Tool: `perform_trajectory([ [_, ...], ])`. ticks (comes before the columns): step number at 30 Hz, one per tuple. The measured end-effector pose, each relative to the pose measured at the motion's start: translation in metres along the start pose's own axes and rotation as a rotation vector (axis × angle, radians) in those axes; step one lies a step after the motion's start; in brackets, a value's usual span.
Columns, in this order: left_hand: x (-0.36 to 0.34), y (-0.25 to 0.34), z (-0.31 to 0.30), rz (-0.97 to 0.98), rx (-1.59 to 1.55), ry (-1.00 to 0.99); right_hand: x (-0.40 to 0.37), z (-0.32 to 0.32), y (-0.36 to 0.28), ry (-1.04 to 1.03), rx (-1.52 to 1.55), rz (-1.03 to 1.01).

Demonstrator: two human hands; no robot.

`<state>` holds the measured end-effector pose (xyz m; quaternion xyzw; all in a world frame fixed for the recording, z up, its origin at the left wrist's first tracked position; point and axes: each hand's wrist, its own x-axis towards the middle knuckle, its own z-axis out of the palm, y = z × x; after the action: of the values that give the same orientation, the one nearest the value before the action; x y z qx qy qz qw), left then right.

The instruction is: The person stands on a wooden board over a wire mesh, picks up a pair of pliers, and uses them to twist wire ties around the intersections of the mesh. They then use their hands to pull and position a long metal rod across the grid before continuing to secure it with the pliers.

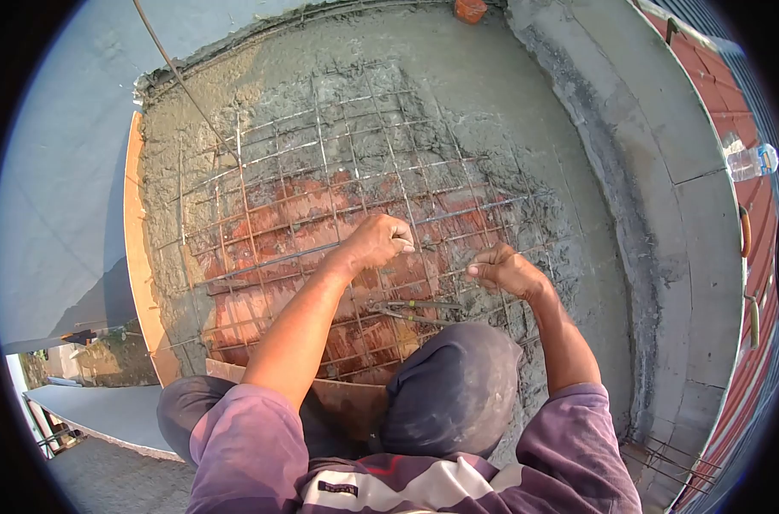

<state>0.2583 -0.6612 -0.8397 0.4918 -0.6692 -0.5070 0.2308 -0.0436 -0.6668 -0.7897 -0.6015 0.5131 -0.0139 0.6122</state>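
Both curled closed, left hand (384,242) and right hand (508,271), maybe pinching something too thin to see, low over the metal grid (295,256), with a two-handled tool (424,304) close behind the left hand, perhaps for easy reach.

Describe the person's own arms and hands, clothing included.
The left hand and right hand are ungloved, and no watch or band shows at either wrist. Both forearms are uncovered. The left sleeve and right sleeve are short and dusky purple, belonging to a shirt with pale bands across dark purple.
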Motion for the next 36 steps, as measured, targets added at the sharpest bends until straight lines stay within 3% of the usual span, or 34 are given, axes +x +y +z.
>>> perform_trajectory([
  [4,0.014,0.020,-0.021,0.128,0.107,-0.061,-0.010,-0.015,0.010,-0.143,0.460,-0.030],
  [7,0.018,0.055,-0.056,0.176,0.268,-0.150,-0.009,-0.022,-0.014,-0.162,0.297,-0.066],
  [10,0.009,0.081,-0.076,0.127,0.664,-0.351,0.006,-0.020,-0.044,0.005,-0.231,-0.193],
  [13,-0.006,0.110,-0.089,0.117,0.971,-0.341,0.025,-0.017,-0.063,0.088,-0.484,-0.367],
  [14,-0.008,0.122,-0.098,0.024,0.913,-0.326,0.024,-0.012,-0.074,0.143,-0.530,-0.461],
  [17,-0.011,0.134,-0.134,0.121,0.820,-0.139,0.030,-0.010,-0.105,0.099,-0.495,-0.410],
  [18,-0.012,0.146,-0.149,0.113,0.852,-0.098,0.032,-0.012,-0.116,0.122,-0.552,-0.489],
  [19,-0.015,0.160,-0.163,0.103,0.875,-0.061,0.033,-0.011,-0.123,0.139,-0.350,-0.504],
  [22,-0.032,0.186,-0.204,0.132,0.576,0.215,0.034,-0.016,-0.144,0.227,0.118,-0.582],
  [24,-0.038,0.185,-0.213,-0.008,0.307,0.321,0.038,-0.015,-0.157,0.289,0.274,-0.722],
  [25,-0.037,0.180,-0.218,-0.069,0.180,0.364,0.036,-0.015,-0.166,0.176,0.372,-0.761],
  [26,-0.039,0.161,-0.214,0.100,-0.103,0.415,0.034,-0.014,-0.174,0.060,0.468,-0.795],
  [27,-0.043,0.151,-0.211,0.126,-0.224,0.400,0.031,-0.010,-0.176,-0.066,0.562,-0.811],
  [28,-0.046,0.144,-0.211,0.156,-0.341,0.382,0.029,-0.007,-0.178,-0.161,0.497,-0.838],
  [31,-0.044,0.124,-0.199,0.199,-0.560,0.344,0.009,0.015,-0.191,-0.109,-0.104,-0.649],
  [34,-0.033,0.105,-0.170,0.205,-0.677,0.345,0.027,0.022,-0.170,0.269,-0.800,-0.695],
  [36,-0.021,0.090,-0.157,0.173,-0.696,0.362,0.024,0.020,-0.159,0.383,-0.811,-0.660],
])
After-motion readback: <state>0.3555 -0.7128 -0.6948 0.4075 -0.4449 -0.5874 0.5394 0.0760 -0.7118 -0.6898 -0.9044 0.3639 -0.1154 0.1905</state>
